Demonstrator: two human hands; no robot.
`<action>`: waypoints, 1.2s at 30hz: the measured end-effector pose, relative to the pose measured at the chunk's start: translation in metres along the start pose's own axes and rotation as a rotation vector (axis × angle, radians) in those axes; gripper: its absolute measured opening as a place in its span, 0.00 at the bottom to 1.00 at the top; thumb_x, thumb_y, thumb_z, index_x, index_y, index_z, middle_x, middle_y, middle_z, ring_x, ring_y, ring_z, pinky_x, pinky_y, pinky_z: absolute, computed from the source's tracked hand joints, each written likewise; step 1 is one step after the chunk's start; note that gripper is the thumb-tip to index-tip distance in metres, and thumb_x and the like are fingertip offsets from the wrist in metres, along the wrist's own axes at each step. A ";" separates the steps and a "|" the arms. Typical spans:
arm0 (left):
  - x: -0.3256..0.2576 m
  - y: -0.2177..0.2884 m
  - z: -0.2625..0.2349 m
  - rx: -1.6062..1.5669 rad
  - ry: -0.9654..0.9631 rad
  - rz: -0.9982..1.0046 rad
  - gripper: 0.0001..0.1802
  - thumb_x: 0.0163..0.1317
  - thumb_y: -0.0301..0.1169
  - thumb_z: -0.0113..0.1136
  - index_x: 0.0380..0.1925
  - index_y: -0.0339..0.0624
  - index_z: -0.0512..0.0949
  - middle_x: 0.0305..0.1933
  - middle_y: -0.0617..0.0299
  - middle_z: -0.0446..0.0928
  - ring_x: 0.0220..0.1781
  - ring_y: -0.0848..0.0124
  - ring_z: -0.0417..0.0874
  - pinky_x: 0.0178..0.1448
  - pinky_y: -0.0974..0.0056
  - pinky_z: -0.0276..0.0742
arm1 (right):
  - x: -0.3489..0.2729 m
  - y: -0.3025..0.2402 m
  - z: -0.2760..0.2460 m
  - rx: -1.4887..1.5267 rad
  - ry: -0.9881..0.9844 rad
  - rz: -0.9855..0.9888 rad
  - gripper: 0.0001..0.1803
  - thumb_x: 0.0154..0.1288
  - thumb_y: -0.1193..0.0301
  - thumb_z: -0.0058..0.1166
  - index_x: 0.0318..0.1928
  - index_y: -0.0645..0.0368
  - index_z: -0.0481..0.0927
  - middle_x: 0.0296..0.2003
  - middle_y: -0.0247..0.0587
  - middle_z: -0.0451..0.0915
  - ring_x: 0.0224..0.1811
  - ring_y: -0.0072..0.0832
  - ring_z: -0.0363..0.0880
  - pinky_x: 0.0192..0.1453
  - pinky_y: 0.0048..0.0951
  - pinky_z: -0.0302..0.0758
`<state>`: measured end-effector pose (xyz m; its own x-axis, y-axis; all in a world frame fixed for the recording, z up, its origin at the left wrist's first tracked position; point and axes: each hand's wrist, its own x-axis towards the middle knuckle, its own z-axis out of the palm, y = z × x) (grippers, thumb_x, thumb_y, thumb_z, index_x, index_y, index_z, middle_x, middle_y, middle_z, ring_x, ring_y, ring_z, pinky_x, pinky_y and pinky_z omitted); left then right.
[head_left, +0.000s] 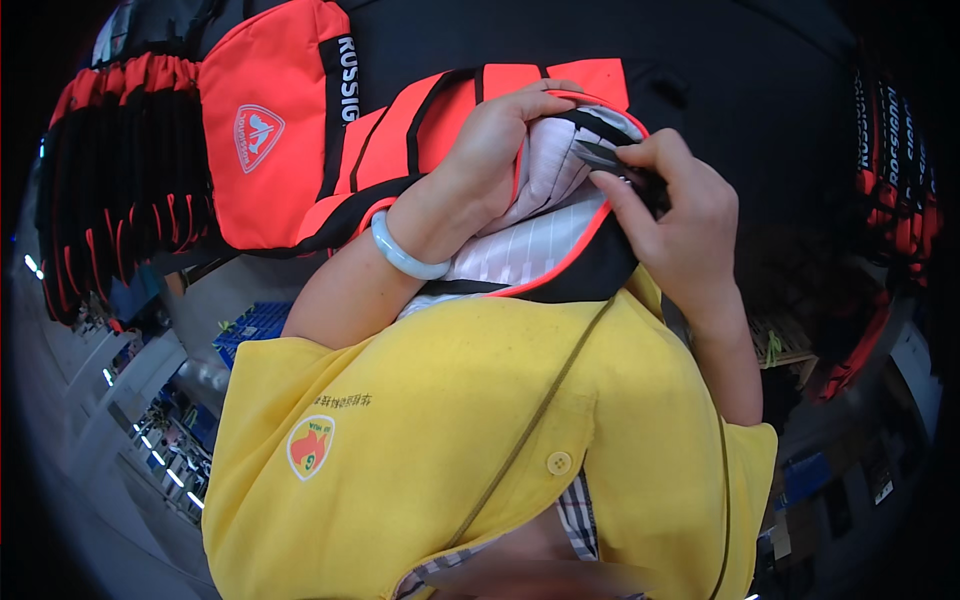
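An orange-red and black fabric bag lies in front of me, its opening turned toward me so that the pale striped lining shows. My left hand grips the bag's edge, thumb side toward the lining and fingers over the rim. A pale bangle circles the left wrist. My right hand is closed, thumb and forefinger pinching small dark thread snips. Their blades point left at the lining beside the bag's rim. The rest of the snips is hidden in the right palm.
A row of similar orange-red and black bags stands at the left, beside a bag with an orange-red panel. More bags are stacked at the far right. A blue crate sits lower left. The dark table extends behind.
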<state>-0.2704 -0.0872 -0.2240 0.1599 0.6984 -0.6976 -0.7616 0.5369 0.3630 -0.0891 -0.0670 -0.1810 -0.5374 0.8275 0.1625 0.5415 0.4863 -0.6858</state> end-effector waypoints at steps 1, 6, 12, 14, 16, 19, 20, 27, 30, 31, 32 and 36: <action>-0.001 0.000 0.001 -0.002 0.000 0.000 0.11 0.66 0.25 0.46 0.45 0.36 0.73 0.40 0.50 0.79 0.40 0.61 0.84 0.42 0.63 0.83 | 0.000 -0.002 0.002 -0.051 -0.008 -0.031 0.14 0.54 0.66 0.68 0.34 0.57 0.76 0.23 0.37 0.80 0.25 0.33 0.82 0.29 0.27 0.74; -0.003 0.001 0.001 -0.044 -0.045 -0.020 0.10 0.67 0.26 0.46 0.45 0.38 0.72 0.39 0.50 0.79 0.37 0.61 0.84 0.39 0.63 0.83 | 0.000 0.001 0.007 0.052 0.063 0.040 0.13 0.54 0.66 0.67 0.33 0.56 0.75 0.23 0.36 0.80 0.23 0.32 0.81 0.27 0.29 0.74; -0.006 0.001 0.009 0.036 0.049 -0.003 0.13 0.67 0.27 0.45 0.44 0.33 0.77 0.42 0.50 0.81 0.41 0.63 0.84 0.50 0.63 0.80 | 0.000 0.001 0.008 -0.055 0.062 0.018 0.13 0.54 0.66 0.67 0.32 0.56 0.75 0.23 0.34 0.81 0.22 0.33 0.80 0.26 0.29 0.73; -0.002 0.000 0.004 0.034 0.022 0.008 0.13 0.67 0.27 0.45 0.45 0.33 0.76 0.43 0.50 0.81 0.42 0.63 0.84 0.50 0.63 0.80 | 0.000 0.002 0.008 -0.056 0.064 0.009 0.13 0.54 0.66 0.67 0.32 0.56 0.75 0.23 0.34 0.81 0.22 0.33 0.80 0.26 0.29 0.72; 0.001 -0.001 0.000 0.032 -0.005 0.019 0.13 0.67 0.27 0.45 0.46 0.34 0.75 0.43 0.50 0.80 0.42 0.63 0.84 0.50 0.63 0.80 | -0.001 0.002 0.007 -0.073 0.040 0.010 0.12 0.55 0.67 0.66 0.33 0.57 0.76 0.25 0.36 0.81 0.23 0.32 0.80 0.28 0.28 0.74; 0.001 -0.001 0.001 0.006 -0.050 0.029 0.13 0.67 0.27 0.46 0.48 0.35 0.73 0.44 0.50 0.80 0.44 0.62 0.83 0.52 0.64 0.79 | -0.002 0.009 0.014 0.203 0.207 0.164 0.10 0.58 0.70 0.66 0.35 0.58 0.77 0.25 0.38 0.80 0.24 0.26 0.80 0.31 0.25 0.75; -0.002 0.000 0.005 -0.016 -0.055 0.021 0.11 0.66 0.26 0.47 0.46 0.35 0.73 0.42 0.50 0.79 0.42 0.62 0.83 0.48 0.63 0.81 | 0.000 0.005 0.011 0.287 0.247 0.288 0.10 0.59 0.73 0.65 0.38 0.61 0.77 0.26 0.38 0.80 0.27 0.20 0.79 0.35 0.22 0.75; -0.005 0.000 0.007 0.101 -0.058 0.135 0.12 0.66 0.27 0.49 0.47 0.35 0.74 0.46 0.53 0.78 0.48 0.66 0.81 0.55 0.66 0.76 | 0.002 0.012 0.002 0.361 0.248 0.302 0.14 0.57 0.71 0.67 0.40 0.61 0.76 0.27 0.34 0.78 0.29 0.18 0.76 0.36 0.19 0.73; -0.001 0.001 0.000 0.113 -0.118 0.127 0.12 0.65 0.26 0.49 0.47 0.35 0.74 0.45 0.55 0.78 0.48 0.67 0.81 0.55 0.68 0.76 | -0.001 0.015 -0.002 0.165 0.153 0.151 0.15 0.53 0.70 0.69 0.38 0.59 0.77 0.24 0.32 0.78 0.25 0.21 0.75 0.34 0.21 0.70; -0.001 0.001 0.000 0.111 -0.119 0.126 0.12 0.65 0.26 0.49 0.47 0.35 0.74 0.45 0.55 0.78 0.48 0.67 0.81 0.55 0.68 0.76 | 0.000 0.016 -0.003 0.049 0.137 0.045 0.15 0.52 0.70 0.70 0.37 0.58 0.78 0.23 0.31 0.78 0.23 0.21 0.74 0.33 0.22 0.67; -0.002 0.001 0.001 0.113 -0.106 0.117 0.12 0.65 0.26 0.49 0.46 0.35 0.74 0.45 0.54 0.78 0.48 0.68 0.81 0.55 0.68 0.76 | 0.000 0.017 -0.004 -0.067 0.119 -0.061 0.15 0.50 0.69 0.70 0.36 0.57 0.78 0.22 0.30 0.77 0.21 0.22 0.73 0.32 0.24 0.64; 0.000 0.000 -0.001 0.120 -0.087 0.125 0.12 0.65 0.26 0.49 0.46 0.35 0.74 0.45 0.54 0.78 0.47 0.68 0.81 0.54 0.68 0.76 | 0.006 0.014 -0.005 -0.128 0.106 -0.174 0.14 0.50 0.69 0.70 0.35 0.55 0.77 0.19 0.28 0.77 0.19 0.22 0.74 0.32 0.26 0.60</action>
<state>-0.2714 -0.0877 -0.2244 0.1263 0.7990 -0.5879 -0.6994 0.4920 0.5185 -0.0819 -0.0543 -0.1861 -0.5621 0.7500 0.3487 0.5281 0.6499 -0.5465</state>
